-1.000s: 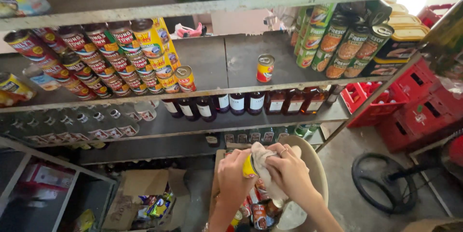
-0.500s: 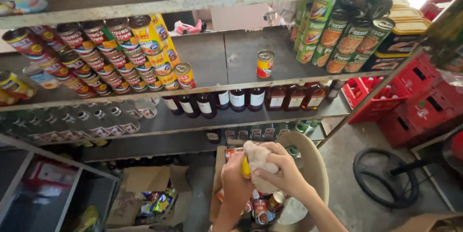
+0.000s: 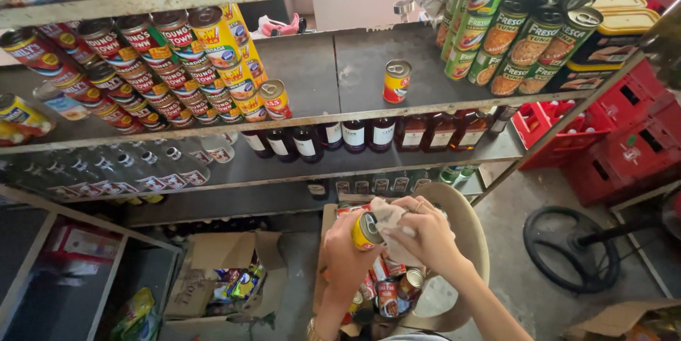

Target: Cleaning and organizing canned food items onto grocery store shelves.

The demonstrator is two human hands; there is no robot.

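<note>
The left hand (image 3: 347, 252) grips a yellow can (image 3: 367, 230), now lifted higher; the right hand (image 3: 424, 236), closed on a cloth (image 3: 389, 215), wipes it.

Both forearms rose from the bottom edge toward the lower middle of the frame. The left hand (image 3: 346, 256) was curled closed, knuckles outward. The right hand (image 3: 425, 236) sat just beside it, fingers bent and gripping, wrist angled inward.
</note>
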